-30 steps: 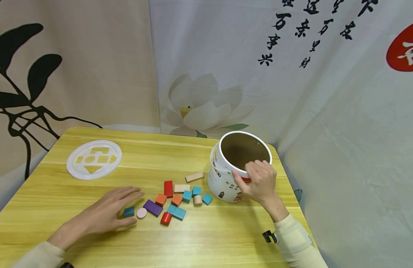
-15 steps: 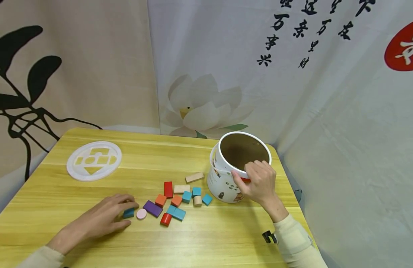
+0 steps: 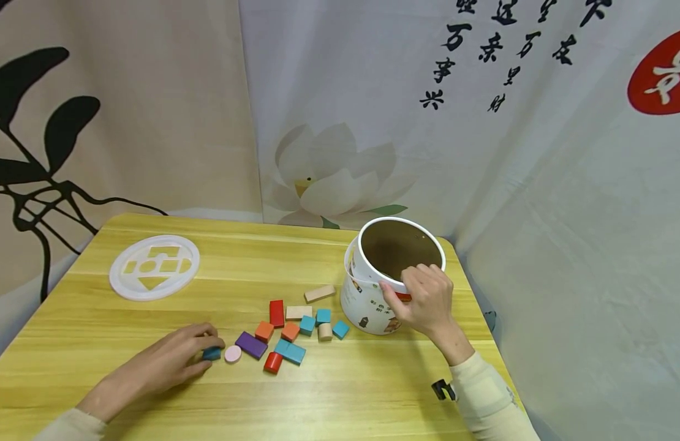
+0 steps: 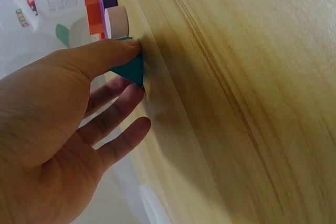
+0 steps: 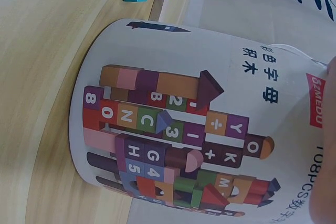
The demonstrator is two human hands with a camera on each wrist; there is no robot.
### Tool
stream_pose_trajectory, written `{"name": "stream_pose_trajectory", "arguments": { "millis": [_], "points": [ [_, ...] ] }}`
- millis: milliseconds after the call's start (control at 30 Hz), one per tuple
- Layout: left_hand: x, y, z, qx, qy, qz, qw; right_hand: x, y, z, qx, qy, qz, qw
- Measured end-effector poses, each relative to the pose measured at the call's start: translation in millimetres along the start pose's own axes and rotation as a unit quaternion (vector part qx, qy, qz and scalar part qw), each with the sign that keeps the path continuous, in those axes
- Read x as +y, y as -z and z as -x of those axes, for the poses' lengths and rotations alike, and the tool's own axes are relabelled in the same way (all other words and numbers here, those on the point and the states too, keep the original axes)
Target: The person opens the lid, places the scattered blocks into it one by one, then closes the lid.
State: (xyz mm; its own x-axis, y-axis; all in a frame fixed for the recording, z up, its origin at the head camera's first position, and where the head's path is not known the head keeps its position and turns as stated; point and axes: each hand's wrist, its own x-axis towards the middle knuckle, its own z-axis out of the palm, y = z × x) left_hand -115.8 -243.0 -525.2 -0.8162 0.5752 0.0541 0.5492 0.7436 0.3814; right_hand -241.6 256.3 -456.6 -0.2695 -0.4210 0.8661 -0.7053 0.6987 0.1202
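Observation:
My left hand (image 3: 171, 361) is at the left end of the loose blocks. Its thumb and fingertips pinch a teal triangular block (image 4: 131, 67) low at the table top. Just right of it lies a pale pink round block (image 3: 233, 354), then a purple block (image 3: 251, 345). My right hand (image 3: 425, 300) grips the near rim of a white printed bucket (image 3: 367, 306), thumb outside, fingers over the edge. The bucket stands upright without a lid, its brown inside showing. In the right wrist view, the bucket's printed side (image 5: 236, 93) fills most of the picture.
Red, orange, blue and plain wooden blocks lie mid-table, among them a red cylinder (image 3: 272, 362) and a blue block (image 3: 290, 351). A white round lid with cut-out shapes (image 3: 177, 283) lies at the back left. Printed cloth (image 3: 340, 92) hangs behind the table (image 3: 340, 404).
My left hand has drawn back slightly, and its spread fingers have closed in on the teal triangular block. The right hand keeps its grip on the bucket rim.

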Motion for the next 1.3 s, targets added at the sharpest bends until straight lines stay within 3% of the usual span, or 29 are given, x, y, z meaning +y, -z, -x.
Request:
{"name": "stream_pose_trajectory", "arguments": {
  "millis": [433,633,800,933,1300],
  "points": [
    [-3.0,1.6,0.7,0.025,-0.018,0.003,0.9995,0,0,-0.4,0.000,0.000,0.001,1.0000],
    [-3.6,4.3,1.2,0.036,-0.003,0.005,0.9993,0,-1,-0.9,0.004,-0.001,-0.003,1.0000],
    [-1.3,13.8,-1.2,0.042,0.034,0.008,0.9985,-1,-1,-1.3,0.001,-0.002,-0.004,1.0000],
    [2.6,24.9,-5.8,0.084,0.034,-0.002,0.9959,0,0,-2.1,-0.002,-0.003,-0.004,1.0000],
    [11.3,54.3,-34.3,0.202,-0.030,-0.008,0.9790,0,1,-1.6,-0.004,-0.005,-0.003,1.0000]
  ]
}}
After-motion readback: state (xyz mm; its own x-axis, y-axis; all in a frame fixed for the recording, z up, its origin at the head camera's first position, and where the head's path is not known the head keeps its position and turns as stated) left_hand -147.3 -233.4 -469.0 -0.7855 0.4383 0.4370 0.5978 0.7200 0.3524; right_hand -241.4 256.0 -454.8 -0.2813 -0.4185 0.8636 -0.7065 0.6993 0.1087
